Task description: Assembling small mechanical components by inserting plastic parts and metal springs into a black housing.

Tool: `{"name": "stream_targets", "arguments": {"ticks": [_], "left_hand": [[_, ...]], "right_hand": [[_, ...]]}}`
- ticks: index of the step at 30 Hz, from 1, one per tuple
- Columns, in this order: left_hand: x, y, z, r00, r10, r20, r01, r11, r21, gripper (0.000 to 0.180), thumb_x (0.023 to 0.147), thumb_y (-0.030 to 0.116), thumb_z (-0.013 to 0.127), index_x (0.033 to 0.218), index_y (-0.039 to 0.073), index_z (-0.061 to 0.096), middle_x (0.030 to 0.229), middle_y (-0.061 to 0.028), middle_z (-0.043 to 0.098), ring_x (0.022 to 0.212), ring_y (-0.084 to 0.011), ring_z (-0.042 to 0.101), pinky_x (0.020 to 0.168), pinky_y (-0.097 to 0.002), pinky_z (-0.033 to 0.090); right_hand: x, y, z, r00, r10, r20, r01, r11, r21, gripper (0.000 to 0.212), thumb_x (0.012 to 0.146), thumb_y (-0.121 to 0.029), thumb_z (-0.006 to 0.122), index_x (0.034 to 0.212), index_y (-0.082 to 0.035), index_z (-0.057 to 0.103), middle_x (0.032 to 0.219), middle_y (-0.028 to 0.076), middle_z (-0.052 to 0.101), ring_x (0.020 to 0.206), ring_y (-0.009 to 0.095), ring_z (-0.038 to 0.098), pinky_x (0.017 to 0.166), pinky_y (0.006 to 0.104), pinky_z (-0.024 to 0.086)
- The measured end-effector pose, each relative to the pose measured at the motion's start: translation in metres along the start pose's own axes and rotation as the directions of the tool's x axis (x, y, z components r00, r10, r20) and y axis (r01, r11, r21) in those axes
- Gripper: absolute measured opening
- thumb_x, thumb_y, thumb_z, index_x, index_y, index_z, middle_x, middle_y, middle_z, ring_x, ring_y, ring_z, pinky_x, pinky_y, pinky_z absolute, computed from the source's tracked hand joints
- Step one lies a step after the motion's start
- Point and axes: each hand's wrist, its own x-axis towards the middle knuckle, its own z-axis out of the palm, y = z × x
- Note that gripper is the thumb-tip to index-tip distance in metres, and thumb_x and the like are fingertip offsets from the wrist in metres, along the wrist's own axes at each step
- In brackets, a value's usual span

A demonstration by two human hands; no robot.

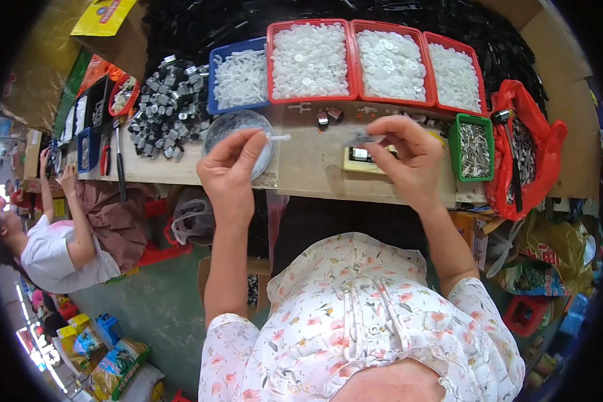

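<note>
My left hand is closed in a pinch on a small white plastic pin, which sticks out to the right of the fingertips. Just behind that hand is a round, shallow translucent dish on the bench. To the right, my right hand pinches a small grey, see-through part between thumb and fingers. The two held pieces are apart. Under the right fingers lies a small pale yellow block with a dark and silvery piece on it, partly hidden by the hand.
Red trays of white plastic pieces and a blue tray of white pins line the back. A pile of black-and-silver parts lies left, near screwdrivers. Rightward are a green bin of metal pins and a red bag. A co-worker sits left.
</note>
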Motion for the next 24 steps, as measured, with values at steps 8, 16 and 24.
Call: {"name": "stream_targets", "arguments": {"ticks": [8, 16, 24], "left_hand": [[-0.023, -0.022, 0.033, 0.990, -0.107, 0.096, 0.130, 0.950, -0.284, 0.017, 0.084, 0.001, 0.077, 0.100, -0.003, 0.074, 0.090, -0.0052, 0.073, 0.080, -0.0100, 0.065, 0.075, -0.0226, 0.051], [-0.023, -0.026, 0.046, 0.944, -0.247, 0.220, 0.318, 0.862, -0.395, 0.017, 0.085, 0.005, 0.077, 0.101, -0.002, 0.074, 0.088, -0.0073, 0.073, 0.077, -0.0118, 0.065, 0.068, -0.0224, 0.046], [-0.025, -0.027, 0.063, 0.884, -0.383, 0.268, 0.460, 0.812, -0.360, 0.015, 0.085, 0.006, 0.077, 0.098, -0.001, 0.074, 0.085, -0.0068, 0.073, 0.073, -0.0110, 0.063, 0.066, -0.0221, 0.044]], "right_hand": [[-0.004, 0.007, 0.015, 0.999, -0.027, -0.028, 0.028, 0.997, 0.071, 0.022, 0.084, 0.012, 0.069, 0.105, 0.006, 0.065, 0.105, 0.011, 0.066, 0.097, 0.014, 0.064, 0.083, 0.0256, 0.053], [-0.012, 0.015, 0.002, 0.990, -0.136, -0.034, 0.136, 0.991, -0.018, 0.023, 0.078, 0.017, 0.069, 0.097, 0.005, 0.066, 0.100, 0.016, 0.069, 0.095, 0.021, 0.067, 0.083, 0.0282, 0.054], [-0.011, 0.010, -0.019, 0.974, -0.204, 0.094, 0.221, 0.947, -0.234, 0.023, 0.074, 0.011, 0.074, 0.096, 0.003, 0.070, 0.098, 0.015, 0.071, 0.092, 0.024, 0.070, 0.080, 0.0321, 0.055]]}}
